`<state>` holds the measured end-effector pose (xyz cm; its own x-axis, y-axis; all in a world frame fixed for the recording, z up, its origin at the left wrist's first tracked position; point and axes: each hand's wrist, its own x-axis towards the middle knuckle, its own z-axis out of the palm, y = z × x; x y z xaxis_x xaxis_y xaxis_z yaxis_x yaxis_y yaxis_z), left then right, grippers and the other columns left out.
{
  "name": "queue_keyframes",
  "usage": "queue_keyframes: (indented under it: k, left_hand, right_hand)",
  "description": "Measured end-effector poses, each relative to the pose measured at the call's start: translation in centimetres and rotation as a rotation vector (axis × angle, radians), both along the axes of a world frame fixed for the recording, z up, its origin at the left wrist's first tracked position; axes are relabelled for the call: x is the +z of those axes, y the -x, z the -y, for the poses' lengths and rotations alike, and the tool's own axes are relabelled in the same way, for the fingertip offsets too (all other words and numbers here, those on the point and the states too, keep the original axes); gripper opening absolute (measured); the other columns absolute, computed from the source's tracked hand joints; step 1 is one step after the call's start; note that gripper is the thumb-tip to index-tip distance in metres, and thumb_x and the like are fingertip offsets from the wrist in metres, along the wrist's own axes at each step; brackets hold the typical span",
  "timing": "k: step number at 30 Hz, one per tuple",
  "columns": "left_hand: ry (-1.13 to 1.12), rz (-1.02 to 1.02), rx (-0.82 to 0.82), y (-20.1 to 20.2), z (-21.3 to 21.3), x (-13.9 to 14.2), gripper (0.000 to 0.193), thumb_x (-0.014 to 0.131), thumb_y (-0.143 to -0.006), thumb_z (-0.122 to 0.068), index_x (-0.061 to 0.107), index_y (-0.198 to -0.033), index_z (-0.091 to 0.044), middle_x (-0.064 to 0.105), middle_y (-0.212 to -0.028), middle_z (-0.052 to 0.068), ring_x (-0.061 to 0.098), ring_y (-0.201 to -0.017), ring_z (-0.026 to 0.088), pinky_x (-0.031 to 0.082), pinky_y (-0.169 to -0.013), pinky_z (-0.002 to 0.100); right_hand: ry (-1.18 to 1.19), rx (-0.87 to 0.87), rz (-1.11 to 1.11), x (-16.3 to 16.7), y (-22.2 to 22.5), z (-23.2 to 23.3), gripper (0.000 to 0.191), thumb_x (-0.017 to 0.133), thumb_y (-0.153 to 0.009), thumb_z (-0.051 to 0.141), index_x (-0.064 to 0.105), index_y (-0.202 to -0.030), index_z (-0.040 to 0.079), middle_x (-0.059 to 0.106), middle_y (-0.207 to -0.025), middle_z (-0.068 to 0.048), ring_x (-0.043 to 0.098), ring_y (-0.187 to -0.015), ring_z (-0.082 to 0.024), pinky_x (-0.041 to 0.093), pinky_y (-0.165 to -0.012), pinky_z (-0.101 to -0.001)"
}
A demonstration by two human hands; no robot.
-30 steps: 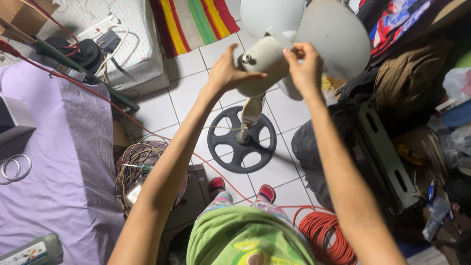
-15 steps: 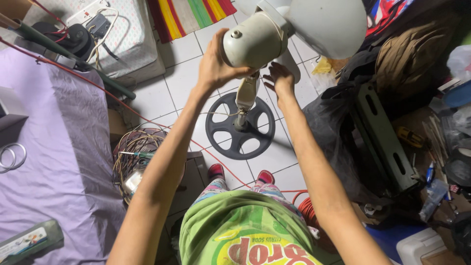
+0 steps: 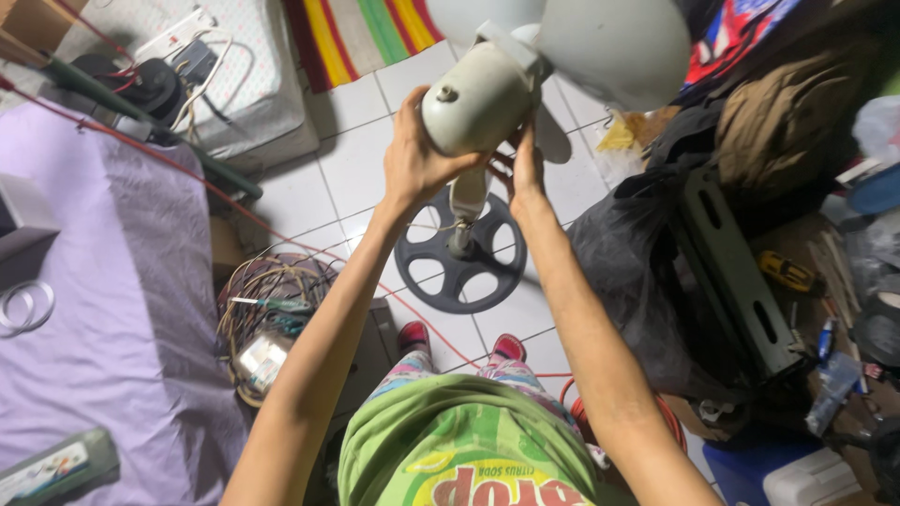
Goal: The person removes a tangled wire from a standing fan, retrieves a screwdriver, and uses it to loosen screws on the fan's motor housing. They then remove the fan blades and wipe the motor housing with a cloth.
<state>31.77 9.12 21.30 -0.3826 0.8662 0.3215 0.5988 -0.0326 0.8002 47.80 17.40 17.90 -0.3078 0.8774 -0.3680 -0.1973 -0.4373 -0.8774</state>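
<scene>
Head view, looking straight down: you've got both hands up on the fan motor housing [image 3: 480, 98], the pale rounded casing at the back of a standing fan. Your left hand [image 3: 419, 161] is wrapped around the left side and underside of the housing, fingers curled and closed on it, thumb up along the casing. Your right hand [image 3: 525, 167] is tucked under the housing on the right, where it meets the neck of the stand [image 3: 466, 201], with the fingers half curled. It's touching the underside, but I can't tell whether it's really gripping or just propping it.

The fan sits upright in front of you, near the top middle of the shot, with its pale blades [image 3: 614, 47] spreading past the top edge. I can make out two blades for sure, plus part of a third lower down. One dark round base [image 3: 459, 251] with spoke cutouts sits on the white tiled floor [image 3: 342, 187], directly below the housing.

Around you: one purple sheet [image 3: 103, 309] on the left, one tangle of wires [image 3: 272, 309] with a screwdriver [image 3: 272, 304] lying in it just beside your left arm, one striped rug [image 3: 361, 33] at the top, one red cord [image 3: 187, 173] running across the floor, and one black bag [image 3: 637, 272] just right of your right arm. Two feet in red shoes [image 3: 414, 334] show below the base.
</scene>
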Motion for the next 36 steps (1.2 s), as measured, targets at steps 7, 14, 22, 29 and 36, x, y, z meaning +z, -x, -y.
queue_keyframes:
  k: [7, 14, 22, 29, 36]
  left_hand:
    - [-0.014, -0.003, 0.003, 0.0, 1.2, 0.9, 0.114, 0.097, -0.061, -0.050, 0.038, -0.147, -0.005, 0.055, -0.134, 0.019, 0.064, -0.118, 0.037, 0.057, -0.093, 0.046]
    - [0.104, -0.001, -0.044, 0.2, 0.3, 1.8, 0.111, 0.096, -0.059, -0.052, 0.038, -0.140, -0.004, 0.064, -0.121, 0.018, 0.071, -0.105, 0.035, 0.058, -0.086, 0.044]
    - [0.069, -0.075, -0.080, 0.8, 0.6, 2.9, 0.111, 0.098, -0.054, -0.047, 0.041, -0.141, -0.009, 0.065, -0.125, 0.015, 0.070, -0.106, 0.034, 0.058, -0.085, 0.044]
    - [0.049, -0.163, -0.146, 1.7, 0.8, 3.7, 0.115, 0.099, -0.050, -0.045, 0.044, -0.148, -0.019, 0.059, -0.140, 0.008, 0.067, -0.115, 0.033, 0.056, -0.088, 0.045]
    - [0.006, -0.183, -0.168, 1.9, 0.2, 3.1, 0.115, 0.100, -0.050, -0.047, 0.044, -0.147, -0.020, 0.059, -0.140, 0.009, 0.067, -0.115, 0.035, 0.056, -0.088, 0.046]
  right_hand:
    - [-0.191, -0.078, 0.252, -0.8, -0.6, -0.4, 0.083, 0.044, -0.092, 0.075, 0.060, -0.143, 0.011, 0.069, -0.131, -0.003, 0.065, -0.092, -0.016, 0.056, -0.073, -0.0328]
    - [-0.443, -0.189, 0.547, 1.0, -2.9, -2.3, 0.053, 0.071, -0.094, 0.051, 0.073, -0.118, 0.004, 0.079, -0.105, -0.010, 0.070, -0.086, -0.015, 0.055, -0.074, -0.0312]
    - [-1.189, -0.037, 0.558, 7.4, -0.5, -5.0, 0.026, 0.069, -0.102, 0.014, 0.072, -0.123, 0.000, 0.074, -0.116, -0.015, 0.072, -0.093, -0.027, 0.056, -0.080, -0.0336]
    - [-1.324, -0.085, 0.610, 7.6, 0.4, -4.7, 0.023, 0.064, -0.100, 0.003, 0.074, -0.120, 0.000, 0.074, -0.111, -0.017, 0.074, -0.098, -0.031, 0.058, -0.088, -0.0360]
    - [-1.387, 0.085, 0.768, 8.2, -0.1, -3.6, 0.025, 0.062, -0.098, 0.002, 0.076, -0.119, 0.007, 0.061, -0.141, -0.020, 0.054, -0.129, -0.038, 0.048, -0.109, -0.0457]
